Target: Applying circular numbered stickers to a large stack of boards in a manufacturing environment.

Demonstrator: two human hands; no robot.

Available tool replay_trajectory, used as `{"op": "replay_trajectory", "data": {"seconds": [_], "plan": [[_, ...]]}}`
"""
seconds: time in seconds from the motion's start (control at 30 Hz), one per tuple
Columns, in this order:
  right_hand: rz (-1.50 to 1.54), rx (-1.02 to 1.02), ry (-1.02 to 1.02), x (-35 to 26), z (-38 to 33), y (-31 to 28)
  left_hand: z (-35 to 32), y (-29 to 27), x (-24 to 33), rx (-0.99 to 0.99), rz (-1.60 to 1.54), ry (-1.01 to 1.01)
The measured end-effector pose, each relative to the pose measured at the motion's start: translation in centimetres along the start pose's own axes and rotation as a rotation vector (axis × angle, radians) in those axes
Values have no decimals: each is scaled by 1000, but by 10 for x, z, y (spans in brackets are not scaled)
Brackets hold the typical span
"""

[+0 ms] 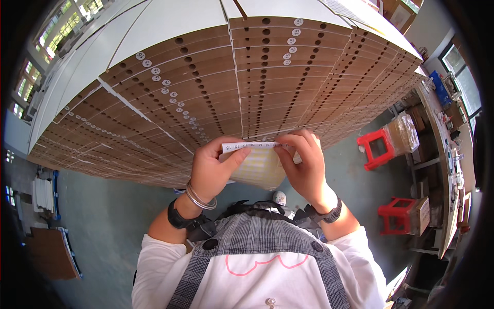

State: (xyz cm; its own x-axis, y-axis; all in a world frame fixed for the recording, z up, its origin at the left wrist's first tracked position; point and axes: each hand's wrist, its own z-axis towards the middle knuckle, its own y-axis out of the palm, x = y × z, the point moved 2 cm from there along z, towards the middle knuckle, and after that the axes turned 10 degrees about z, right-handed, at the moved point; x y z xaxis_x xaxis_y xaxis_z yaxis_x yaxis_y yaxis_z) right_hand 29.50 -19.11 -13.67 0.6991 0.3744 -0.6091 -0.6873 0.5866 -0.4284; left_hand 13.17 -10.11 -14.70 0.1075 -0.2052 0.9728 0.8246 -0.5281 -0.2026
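A sheet of round white stickers (256, 167) is held up in front of my chest. Along its top edge, a white strip with printed stickers is folded or curled toward me; below it the sheet looks pale yellow with faint rows. My left hand (216, 164) is closed on the sheet's left end, the thumb lying over the strip. My right hand (304, 164) is closed at its right end, thumb and forefinger pinched at the strip. Whether a single sticker is between those fingertips cannot be made out. Just beyond both hands rise stacked brown panels (278, 98) with dark round holes.
Round white stickers (180, 104) mark several panel edges in columns. White panel tops (170, 23) extend behind. Two red stools (378, 149) with cardboard boxes stand at right, beside a long cluttered workbench (437, 154). Brown boards (51, 252) lie on the left of the greenish floor (113, 221).
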Motion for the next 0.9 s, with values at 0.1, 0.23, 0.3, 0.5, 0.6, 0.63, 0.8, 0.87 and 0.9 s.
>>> {"op": "replay_trajectory", "data": {"seconds": [0.1,0.23,0.3,0.5,0.6,0.63,0.8,0.87,0.9], "plan": [[-138,-1,-124,-2,3,-1,-1,0,5,29,70,40],[-337,61,-296,-9,4,1,-2,0,4,63,90,54],[-422,84,-333,-10,4,2,-1,0,4,80,103,78],[-434,110,-355,-15,13,6,3,-2,9,142,89,89],[-187,150,-218,-12,26,3,5,-5,12,199,64,116],[8,187,-98,-8,32,1,6,-7,13,243,33,140],[119,319,-16,-8,74,-8,3,-10,19,280,87,193],[140,350,-5,-1,82,-4,2,-10,20,284,95,197],[165,376,9,1,84,-1,1,-12,20,295,110,194]]}}
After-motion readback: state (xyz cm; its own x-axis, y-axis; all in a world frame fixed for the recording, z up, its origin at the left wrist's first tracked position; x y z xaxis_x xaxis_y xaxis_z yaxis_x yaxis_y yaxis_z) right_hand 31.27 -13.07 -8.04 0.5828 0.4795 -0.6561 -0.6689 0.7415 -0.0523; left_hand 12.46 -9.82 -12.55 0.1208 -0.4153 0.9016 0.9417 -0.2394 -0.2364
